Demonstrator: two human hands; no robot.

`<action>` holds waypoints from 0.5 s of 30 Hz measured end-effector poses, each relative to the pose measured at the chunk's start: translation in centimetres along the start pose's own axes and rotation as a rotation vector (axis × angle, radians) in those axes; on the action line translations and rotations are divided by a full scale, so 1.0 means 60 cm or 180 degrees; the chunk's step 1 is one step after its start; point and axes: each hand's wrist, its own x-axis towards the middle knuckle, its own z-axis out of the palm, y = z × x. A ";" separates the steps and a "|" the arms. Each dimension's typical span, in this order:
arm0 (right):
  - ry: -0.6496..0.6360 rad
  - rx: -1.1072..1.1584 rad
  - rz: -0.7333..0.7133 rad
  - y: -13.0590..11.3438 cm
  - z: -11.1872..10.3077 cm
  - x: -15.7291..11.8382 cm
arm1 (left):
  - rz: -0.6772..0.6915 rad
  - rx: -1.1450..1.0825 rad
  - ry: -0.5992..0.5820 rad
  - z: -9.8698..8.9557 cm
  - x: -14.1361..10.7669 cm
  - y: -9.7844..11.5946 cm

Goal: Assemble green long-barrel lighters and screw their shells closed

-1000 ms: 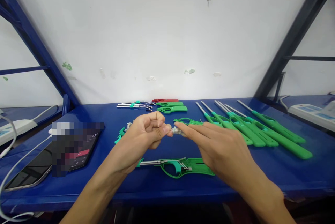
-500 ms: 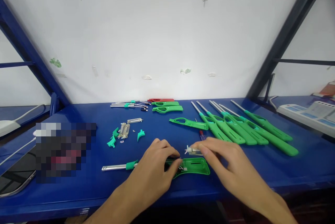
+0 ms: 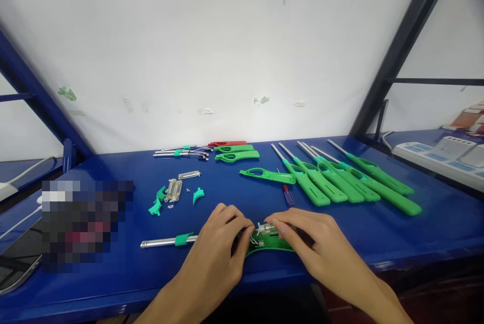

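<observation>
Hands [image 3: 223, 243] [image 3: 313, 246] on open lighter [image 3: 264, 240], near bench edge [image 3: 340, 271], 5 lighters [image 3: 340, 182] beyond.

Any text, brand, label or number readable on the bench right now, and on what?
No readable text anywhere.
Phone screen at left: pixelated, unreadable.
White power strip at right: pale blue patches, no legible marks.
Green lighters and the open green lighter body under both hands: no print visible.
</observation>
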 end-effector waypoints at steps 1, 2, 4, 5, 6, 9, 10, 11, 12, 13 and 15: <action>-0.0004 -0.0030 -0.0012 0.001 0.001 0.000 | 0.0006 -0.0007 0.0025 0.000 -0.001 0.001; 0.0000 -0.0058 -0.0018 0.001 0.001 0.000 | 0.0007 -0.0025 0.0045 0.000 0.000 0.002; -0.0012 -0.0096 -0.0010 0.001 0.001 0.000 | -0.0067 -0.0089 0.0032 -0.002 0.002 0.004; -0.0016 -0.0103 -0.0002 0.000 0.000 0.000 | -0.0149 -0.0129 -0.0006 -0.004 0.004 0.006; -0.0015 -0.0105 0.0005 -0.001 0.000 0.000 | -0.0243 -0.0161 -0.0059 -0.007 0.008 0.007; -0.0011 -0.0111 0.0017 -0.004 -0.001 0.000 | -0.0452 -0.0196 -0.0201 -0.015 0.018 0.010; -0.0011 -0.0117 0.0021 -0.004 -0.002 -0.001 | -0.0471 -0.0189 -0.0221 -0.018 0.021 0.011; -0.0015 -0.0124 0.0022 -0.004 -0.002 -0.001 | -0.0473 -0.0176 -0.0226 -0.019 0.023 0.011; -0.0021 -0.0128 0.0030 -0.003 -0.002 -0.002 | -0.0469 -0.0160 -0.0227 -0.020 0.024 0.011; -0.0032 -0.0126 0.0036 -0.003 -0.002 -0.002 | -0.0460 -0.0141 -0.0219 -0.019 0.024 0.010; -0.0054 -0.0111 0.0044 -0.001 -0.002 -0.003 | -0.0415 -0.0101 -0.0165 -0.016 0.022 0.007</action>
